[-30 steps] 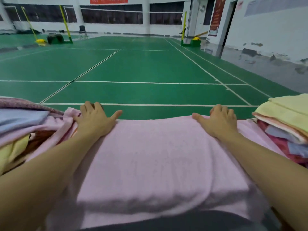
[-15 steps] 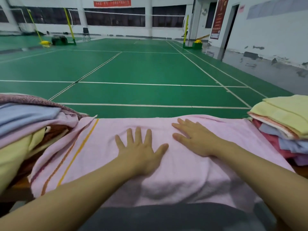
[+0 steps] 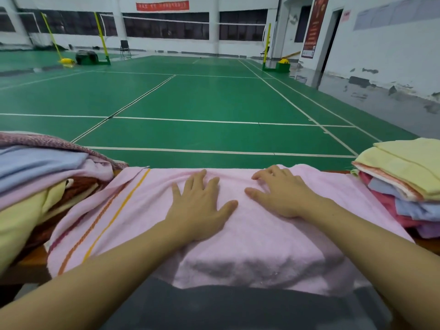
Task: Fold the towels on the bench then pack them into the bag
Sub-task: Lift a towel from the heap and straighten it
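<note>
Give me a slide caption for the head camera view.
Both hands, left and right, press flat on pink towel.

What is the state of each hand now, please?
Left hand: open, fingers spread, pressing flat on the pink towel.
Right hand: open, resting on the same towel, fingertips slightly bent at its far edge.

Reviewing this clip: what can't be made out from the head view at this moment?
- Bag: not in view anywhere.
- Bench: mostly covered by the pink towel and the piles.
- Left towel pile and right towel pile: cut off by the frame edges, so no count.
- Towel under the left hand and right hand: hidden by them.
- Red banner: lettering too small.
</note>
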A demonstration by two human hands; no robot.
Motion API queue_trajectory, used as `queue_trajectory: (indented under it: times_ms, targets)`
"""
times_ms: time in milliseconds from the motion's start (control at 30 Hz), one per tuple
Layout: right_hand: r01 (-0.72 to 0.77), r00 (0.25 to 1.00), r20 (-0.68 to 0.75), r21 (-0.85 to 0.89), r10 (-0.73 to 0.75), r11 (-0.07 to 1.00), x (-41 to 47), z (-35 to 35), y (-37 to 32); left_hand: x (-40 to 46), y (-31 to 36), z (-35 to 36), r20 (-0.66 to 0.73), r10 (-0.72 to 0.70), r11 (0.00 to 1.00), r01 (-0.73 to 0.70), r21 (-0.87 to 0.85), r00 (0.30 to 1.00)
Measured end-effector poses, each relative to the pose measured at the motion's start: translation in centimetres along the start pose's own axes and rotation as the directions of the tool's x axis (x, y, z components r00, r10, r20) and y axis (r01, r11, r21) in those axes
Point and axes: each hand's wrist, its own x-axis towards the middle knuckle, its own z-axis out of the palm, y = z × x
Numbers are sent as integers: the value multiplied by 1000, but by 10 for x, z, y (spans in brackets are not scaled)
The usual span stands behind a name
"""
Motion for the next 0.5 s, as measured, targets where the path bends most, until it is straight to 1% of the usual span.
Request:
queue_trajectory:
  times_ms: [33, 67, 100, 133, 167, 200, 233, 267, 300, 333, 367, 400, 433, 467, 500]
  targets:
    - [-6, 999, -46, 15, 6, 1000, 6, -5, -1, -9, 3, -3, -127, 57, 995, -67, -75, 990]
    - [-4, 996, -85, 41, 8, 999, 13, -9, -3, -21, 9, -9, -238, 109, 978, -148, -150, 965]
    - [4, 994, -110, 72, 4, 997, 23, -12, -4, -34, 15, -13, -293, 133, 950, -206, -234, 947]
    - [13, 993, -116, 98, -2, 995, 33, -13, -5, -47, 24, -18, -282, 116, 912, -215, -349, 952]
    - [15, 995, -100, 127, -2, 992, 43, -13, -6, -60, 33, -22, -197, 62, 851, -155, -502, 979]
    - [9, 998, -65, 159, 1, 987, 52, -13, -7, -71, 43, -28, -57, -11, 730, -31, -682, 998]
    - [-1, 1000, -14, 197, 4, 980, 61, -12, -9, -79, 52, -32, 111, -78, 534, 136, -835, 991]
    - [-10, 999, 40, 230, 1, 973, 68, -12, -11, -86, 60, -34, 309, -113, 301, 329, -895, 944]
    - [-19, 996, 89, 247, -3, 969, 76, -12, -14, -92, 67, -34, 485, -107, 91, 494, -865, 868]
    - [-22, 991, 134, 242, -11, 970, 82, -13, -17, -100, 73, -33, 612, -78, -52, 610, -791, 787]
    - [-24, 983, 181, 215, -15, 976, 88, -14, -19, -108, 78, -27, 701, -39, -129, 692, -711, 712]
    - [-20, 973, 228, 178, -22, 984, 92, -14, -21, -117, 81, -18, 763, -10, -171, 751, -638, 646]
    - [-19, 963, 268, 138, -19, 990, 95, -13, -22, -125, 84, -8, 804, 6, -199, 789, -582, 595]
    - [-20, 956, 292, 109, -13, 994, 97, -13, -22, -131, 85, 4, 827, -9, -225, 805, -549, 562]
    - [-20, 955, 296, 98, -10, 995, 98, -11, -21, -136, 85, 16, 829, -52, -259, 794, -549, 557]
